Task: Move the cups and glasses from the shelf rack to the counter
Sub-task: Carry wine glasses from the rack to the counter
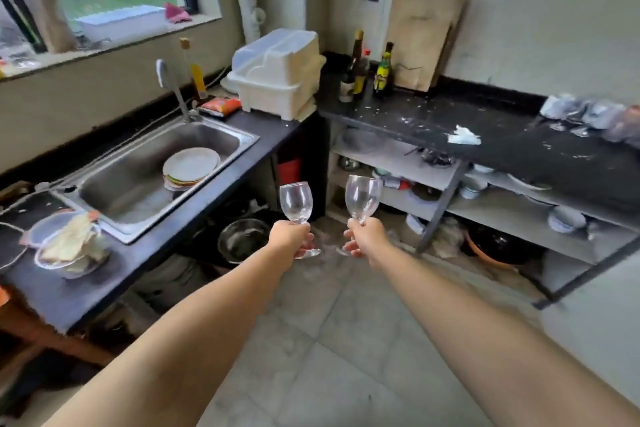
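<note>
I hold two clear wine glasses upright over the tiled floor, in front of the counter corner. My left hand (290, 236) is closed round the stem of the left wine glass (296, 202). My right hand (367, 239) grips the stem of the right wine glass (363, 197). The dark counter (512, 146) runs to the right, with several blurred glasses (588, 113) standing at its far right end. Under it is the shelf rack (446, 180) with bowls and small dishes on its boards.
A steel sink (138, 184) with stacked plates (190, 166) lies on the left. A white dish rack (280, 76), bottles (360, 69) and a leaning cutting board (422, 35) stand at the back corner. A crumpled white tissue (464, 137) lies on the counter. Pots (242, 239) stand under the sink.
</note>
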`<state>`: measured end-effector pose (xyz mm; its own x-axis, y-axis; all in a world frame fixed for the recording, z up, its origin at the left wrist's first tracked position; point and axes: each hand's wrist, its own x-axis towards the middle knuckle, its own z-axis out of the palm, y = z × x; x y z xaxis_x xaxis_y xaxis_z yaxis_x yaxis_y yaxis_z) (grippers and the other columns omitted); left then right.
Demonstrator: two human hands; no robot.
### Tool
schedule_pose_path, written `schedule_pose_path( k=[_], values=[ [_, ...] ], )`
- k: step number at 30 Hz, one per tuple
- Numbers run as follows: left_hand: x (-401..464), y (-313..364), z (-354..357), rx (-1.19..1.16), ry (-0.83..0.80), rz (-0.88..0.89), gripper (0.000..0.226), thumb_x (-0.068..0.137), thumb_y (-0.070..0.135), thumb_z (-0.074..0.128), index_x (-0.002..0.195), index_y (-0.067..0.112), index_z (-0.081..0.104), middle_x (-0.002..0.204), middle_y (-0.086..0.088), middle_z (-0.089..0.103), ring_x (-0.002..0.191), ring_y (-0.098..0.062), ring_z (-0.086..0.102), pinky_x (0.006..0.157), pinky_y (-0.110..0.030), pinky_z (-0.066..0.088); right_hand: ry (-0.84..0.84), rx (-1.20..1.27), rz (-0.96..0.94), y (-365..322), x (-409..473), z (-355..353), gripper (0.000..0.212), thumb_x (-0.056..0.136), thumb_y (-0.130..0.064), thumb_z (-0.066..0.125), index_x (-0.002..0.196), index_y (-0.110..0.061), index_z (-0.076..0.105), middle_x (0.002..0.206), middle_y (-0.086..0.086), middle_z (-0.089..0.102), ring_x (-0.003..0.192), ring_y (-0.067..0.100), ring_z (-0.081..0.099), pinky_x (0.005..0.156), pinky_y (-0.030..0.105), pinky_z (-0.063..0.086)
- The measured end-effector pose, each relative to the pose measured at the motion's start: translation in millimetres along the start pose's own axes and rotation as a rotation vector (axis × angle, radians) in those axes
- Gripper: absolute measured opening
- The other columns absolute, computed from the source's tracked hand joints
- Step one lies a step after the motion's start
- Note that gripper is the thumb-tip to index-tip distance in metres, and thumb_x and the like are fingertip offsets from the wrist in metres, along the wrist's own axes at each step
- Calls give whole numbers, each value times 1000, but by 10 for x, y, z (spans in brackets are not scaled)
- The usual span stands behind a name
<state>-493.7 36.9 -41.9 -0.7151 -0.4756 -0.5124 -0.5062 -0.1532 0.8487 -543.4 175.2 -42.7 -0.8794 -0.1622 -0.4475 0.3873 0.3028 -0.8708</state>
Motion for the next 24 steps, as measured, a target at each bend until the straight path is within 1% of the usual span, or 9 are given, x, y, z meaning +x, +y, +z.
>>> schedule_pose_path(
  k=[2,3,6,10,15,17,20,22,24],
  values=[
    [28,30,425,77,-49,19,24,90,6,53,67,9,55,67,-6,58,31,-7,49,54,-27,56,78,41,30,108,63,-398,16,97,-18,41,101,-7,51,78,3,58,27,1,50,29,11,33],
    [43,49,645,111,-83,24,25,90,6,53,66,9,55,66,-6,57,26,-4,46,42,-18,48,117,66,38,166,92,-597,13,97,-18,41,101,-8,50,78,4,58,27,2,50,30,11,33],
    [82,106,1319,183,-220,32,28,91,3,52,63,9,53,63,-7,53,20,-2,41,30,-8,34,230,123,65,303,169,-1203,10,97,-16,41,101,-11,48,73,2,56,26,2,49,29,10,33],
    [163,227,2132,290,-371,57,26,91,4,55,65,9,54,64,-5,56,21,-1,46,28,-9,34,359,171,107,421,365,-1918,13,98,-18,41,92,-10,49,73,1,55,29,4,50,30,13,36],
    [378,541,3104,373,-504,83,23,92,5,53,69,5,56,62,-5,56,33,-10,51,28,-11,35,499,242,144,394,772,-2744,18,98,-18,43,110,-8,52,75,1,56,47,13,52,31,14,37],
    [467,718,3475,412,-545,75,24,92,4,53,68,6,55,63,-5,55,29,-7,49,28,-11,36,534,249,174,343,957,-3039,25,98,-20,43,116,-5,53,76,0,57,48,13,53,33,16,40],
    [616,961,3983,446,-594,73,29,93,2,51,64,7,52,63,-6,56,23,-4,46,32,-14,42,575,264,186,245,1188,-3432,25,98,-20,43,116,-4,52,78,0,58,48,13,54,34,18,41],
    [718,1110,4338,467,-616,73,29,92,2,53,64,5,52,64,-8,56,32,-10,51,42,-22,48,611,283,187,200,1324,-3703,20,98,-19,42,112,-6,50,80,0,57,47,12,55,34,18,41],
    [779,1194,4570,471,-616,69,26,92,5,54,66,5,53,64,-8,57,40,-14,53,42,-22,49,638,296,202,186,1400,-3900,19,98,-19,42,110,-7,49,82,0,58,43,10,56,34,17,41]
  ],
)
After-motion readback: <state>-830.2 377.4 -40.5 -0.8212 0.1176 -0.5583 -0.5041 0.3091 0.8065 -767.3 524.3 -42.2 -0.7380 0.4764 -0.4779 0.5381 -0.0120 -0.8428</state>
